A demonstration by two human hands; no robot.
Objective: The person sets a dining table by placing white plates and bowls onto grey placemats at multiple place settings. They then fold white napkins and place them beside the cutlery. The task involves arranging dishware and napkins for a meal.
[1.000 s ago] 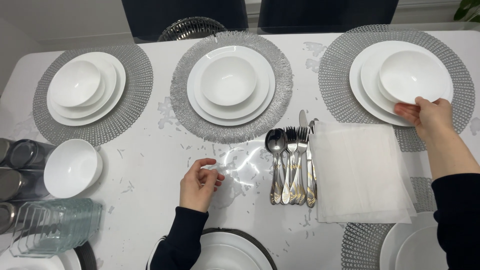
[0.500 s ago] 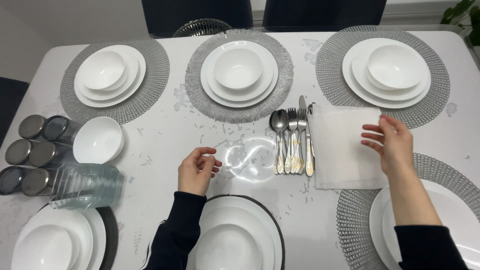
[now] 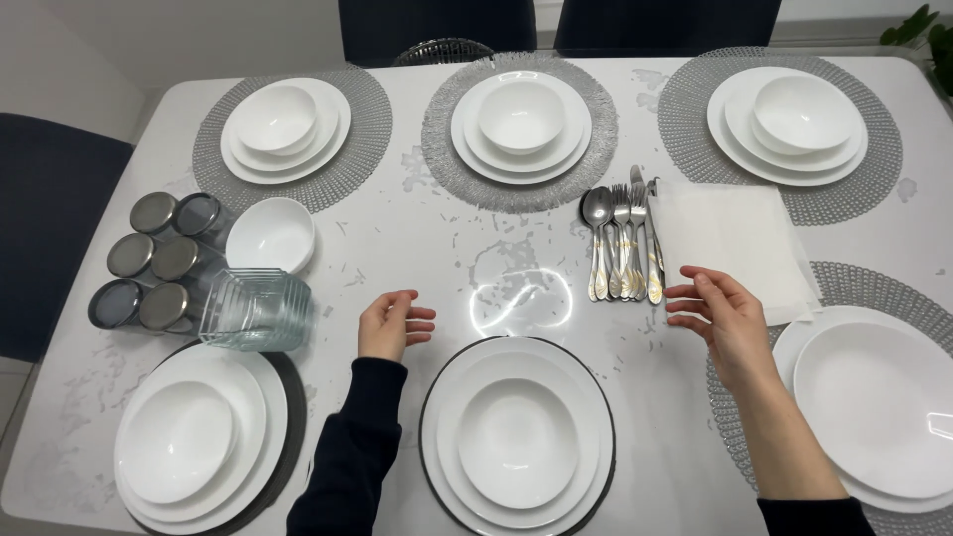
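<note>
My left hand (image 3: 390,325) hovers over the white table (image 3: 417,238), empty, fingers loosely curled, just left of the near centre place setting (image 3: 516,437). My right hand (image 3: 723,316) is empty with fingers spread, at the near edge of a stack of white napkins (image 3: 740,243). A bundle of silver cutlery (image 3: 623,243) with gold accents lies left of the napkins. A loose white bowl (image 3: 270,234) sits left of centre.
Three far settings of white plates and bowls rest on silver mats (image 3: 293,124), (image 3: 519,121), (image 3: 799,119). Near settings lie at left (image 3: 194,442) and right (image 3: 879,407). Glass tumblers (image 3: 258,310) and metal-lidded jars (image 3: 154,263) stand at the left. Dark chairs are behind.
My right hand let go of the far right bowl and drew back toward me over the napkins. The view shifted back, showing the near settings. My left hand stayed about in place.
</note>
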